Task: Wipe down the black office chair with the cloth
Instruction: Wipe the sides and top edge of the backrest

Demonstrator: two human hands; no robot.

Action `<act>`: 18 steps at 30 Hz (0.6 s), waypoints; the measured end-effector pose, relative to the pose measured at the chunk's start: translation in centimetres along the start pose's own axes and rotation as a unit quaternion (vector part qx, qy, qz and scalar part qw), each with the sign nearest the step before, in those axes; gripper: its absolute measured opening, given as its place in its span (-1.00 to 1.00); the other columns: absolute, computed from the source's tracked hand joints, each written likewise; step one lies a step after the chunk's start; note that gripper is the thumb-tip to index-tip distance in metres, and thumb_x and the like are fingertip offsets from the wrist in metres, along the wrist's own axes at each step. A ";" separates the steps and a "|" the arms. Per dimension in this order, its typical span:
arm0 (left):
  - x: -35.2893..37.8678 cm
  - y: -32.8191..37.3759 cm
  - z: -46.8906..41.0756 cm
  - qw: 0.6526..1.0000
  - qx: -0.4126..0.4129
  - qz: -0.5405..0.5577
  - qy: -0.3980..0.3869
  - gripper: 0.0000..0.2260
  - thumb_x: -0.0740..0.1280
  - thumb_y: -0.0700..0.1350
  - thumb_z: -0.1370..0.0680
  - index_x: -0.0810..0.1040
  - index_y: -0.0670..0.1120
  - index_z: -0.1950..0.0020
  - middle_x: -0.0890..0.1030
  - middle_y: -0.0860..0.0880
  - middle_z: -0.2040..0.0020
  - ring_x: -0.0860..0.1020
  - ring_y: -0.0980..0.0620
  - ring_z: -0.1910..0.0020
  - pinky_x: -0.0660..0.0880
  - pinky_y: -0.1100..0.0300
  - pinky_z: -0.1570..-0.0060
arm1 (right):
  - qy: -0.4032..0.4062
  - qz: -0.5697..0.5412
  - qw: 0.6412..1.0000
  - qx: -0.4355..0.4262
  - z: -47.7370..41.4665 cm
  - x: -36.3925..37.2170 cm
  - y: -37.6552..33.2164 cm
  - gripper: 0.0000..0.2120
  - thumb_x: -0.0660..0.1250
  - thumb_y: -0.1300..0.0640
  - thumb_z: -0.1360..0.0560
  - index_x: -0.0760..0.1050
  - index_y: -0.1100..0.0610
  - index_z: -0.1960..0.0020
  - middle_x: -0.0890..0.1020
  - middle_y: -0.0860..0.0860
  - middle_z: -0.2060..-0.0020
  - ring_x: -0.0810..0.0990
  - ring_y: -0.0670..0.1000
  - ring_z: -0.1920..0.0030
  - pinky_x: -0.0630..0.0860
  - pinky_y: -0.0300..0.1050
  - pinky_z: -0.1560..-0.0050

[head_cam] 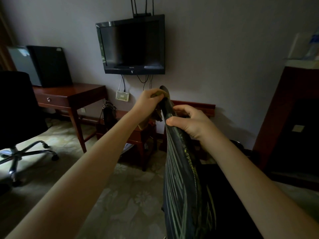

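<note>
Black office chair (181,169) stands at the bottom centre, its dark mesh back seen nearly edge-on and rising toward the wall, the narrow top edge ending just below the television (131,44). Left of that edge the carpet (131,195) lies open as far as a second chair (15,107) on a chrome base and a wooden tabletop (74,88); a dark cabinet (293,118) stands near on the right. The left hand (148,100), arm stretched straight forward, curls over the top edge, clutching a bunched cloth (146,123) against it, a loose end hanging below. The right hand (188,121) grips the rim just beneath, thumb on the near side, fingers wrapped round the far side.
</note>
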State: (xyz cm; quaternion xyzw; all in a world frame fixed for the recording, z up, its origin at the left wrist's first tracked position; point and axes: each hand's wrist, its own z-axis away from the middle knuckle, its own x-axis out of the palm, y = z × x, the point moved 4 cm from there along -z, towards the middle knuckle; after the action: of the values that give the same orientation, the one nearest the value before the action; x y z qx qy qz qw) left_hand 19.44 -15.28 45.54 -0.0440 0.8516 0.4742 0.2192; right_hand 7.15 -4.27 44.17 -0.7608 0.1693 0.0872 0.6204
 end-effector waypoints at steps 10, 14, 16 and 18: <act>-0.7 1.7 5.1 0.995 0.040 0.063 -0.072 -0.79 0.17 -0.28 -0.59 0.55 -0.09 -0.11 0.60 -0.17 -0.04 0.60 -0.07 0.03 0.58 0.18 0.03 | 0.014 -0.006 1.000 0.015 -0.9 0.9 0.3 -0.55 0.47 0.02 -0.36 0.43 -0.05 -0.21 0.53 -0.02 -0.07 0.56 0.00 0.00 0.53 -0.10 0.07; -0.5 3.0 6.4 0.994 0.062 0.019 -0.087 -0.79 0.19 -0.27 -0.59 0.55 -0.10 -0.14 0.61 -0.10 -0.05 0.60 -0.02 -0.02 0.55 0.11 -0.09 | -0.007 -0.006 1.000 0.014 -0.7 0.5 0.2 -0.65 0.45 -0.04 -0.38 0.42 -0.12 -0.11 0.56 0.00 -0.08 0.57 0.03 -0.06 0.54 -0.02 -0.07; -0.4 3.1 5.7 0.995 0.060 -0.015 -0.079 -0.80 0.20 -0.24 -0.59 0.55 -0.09 -0.14 0.61 -0.11 -0.04 0.60 -0.05 -0.02 0.54 0.06 -0.10 | -0.026 -0.002 1.000 0.013 -0.3 0.1 0.0 -0.66 0.41 -0.12 -0.41 0.43 -0.10 -0.12 0.56 -0.05 -0.07 0.55 -0.04 -0.06 0.50 -0.14 -0.03; -0.5 2.7 4.8 0.996 0.054 -0.031 -0.063 -0.81 0.20 -0.22 -0.59 0.56 -0.05 -0.12 0.62 -0.12 -0.03 0.59 -0.11 -0.01 0.53 -0.03 -0.11 | -0.048 -0.006 0.999 0.011 0.4 -0.3 -0.3 -0.56 0.37 -0.23 -0.37 0.44 -0.07 -0.18 0.54 -0.11 -0.09 0.51 -0.11 -0.08 0.42 -0.25 0.03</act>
State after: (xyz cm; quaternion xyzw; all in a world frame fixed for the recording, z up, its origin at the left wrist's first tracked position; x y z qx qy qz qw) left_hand 20.67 -9.90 45.68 -0.0284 0.8584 0.4226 0.2893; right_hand 7.00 -3.75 44.47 -0.7502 0.1356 0.1177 0.6363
